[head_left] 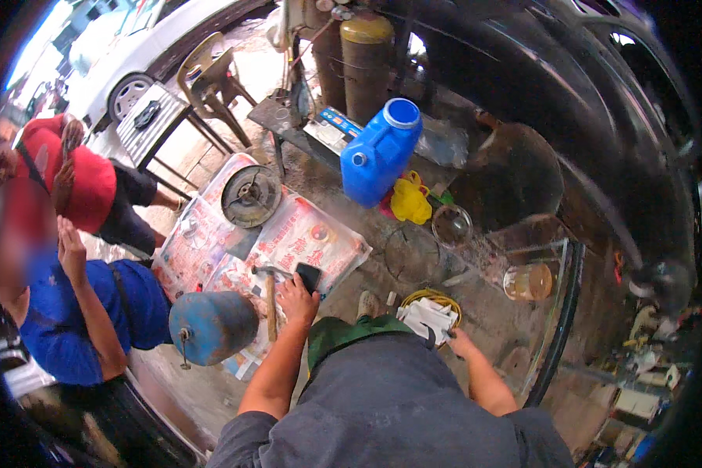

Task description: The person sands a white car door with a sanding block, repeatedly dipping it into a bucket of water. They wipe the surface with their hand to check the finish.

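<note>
My left hand (pixel 295 303) is closed round the lower left side of a black phone (pixel 308 274), above the spread printed sacks. Just left of that hand is a hammer (pixel 271 304) with a wooden handle. A blue metal tank (pixel 213 327) with a valve sits further left. Down at my right side, my right hand (pixel 462 344) is closed on a small dark thing that I cannot make out. Close to its fingers lies a white, crumpled-looking item (pixel 427 317) on a coiled yellow hose (pixel 444 299).
A round cast burner (pixel 251 195) rests on the printed sacks (pixel 312 234). Ahead are a blue jerrycan (pixel 382 152), a yellow bag (pixel 410 199) and a low bench (pixel 285 121). Two people, in blue (pixel 125 312) and red (pixel 93 187), are at left. A clear bucket (pixel 527 281) stands right.
</note>
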Action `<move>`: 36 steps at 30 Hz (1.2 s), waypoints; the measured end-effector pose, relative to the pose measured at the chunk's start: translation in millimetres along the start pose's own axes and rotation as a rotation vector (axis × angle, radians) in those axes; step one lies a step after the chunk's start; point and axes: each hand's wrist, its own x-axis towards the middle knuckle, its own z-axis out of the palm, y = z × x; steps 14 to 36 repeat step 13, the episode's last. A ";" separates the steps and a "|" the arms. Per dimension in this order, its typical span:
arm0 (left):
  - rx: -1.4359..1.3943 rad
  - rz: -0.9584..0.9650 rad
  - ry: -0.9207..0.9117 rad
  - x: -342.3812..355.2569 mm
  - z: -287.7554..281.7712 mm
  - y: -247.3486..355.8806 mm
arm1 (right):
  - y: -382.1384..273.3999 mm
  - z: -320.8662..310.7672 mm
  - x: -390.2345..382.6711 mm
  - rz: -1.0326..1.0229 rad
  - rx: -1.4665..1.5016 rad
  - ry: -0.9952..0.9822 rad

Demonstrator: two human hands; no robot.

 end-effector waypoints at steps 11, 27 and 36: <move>-0.950 -0.021 0.235 -22.8 -43.2 10.4 | -0.9 -24.1 85.5 -0.188 -0.218 -0.122; -1.178 -0.104 0.153 -36.9 -54.0 -15.1 | -38.6 -29.0 85.8 -0.355 -0.203 -0.245; -1.178 -0.104 0.153 -36.9 -54.0 -15.1 | -38.6 -29.0 85.8 -0.355 -0.203 -0.245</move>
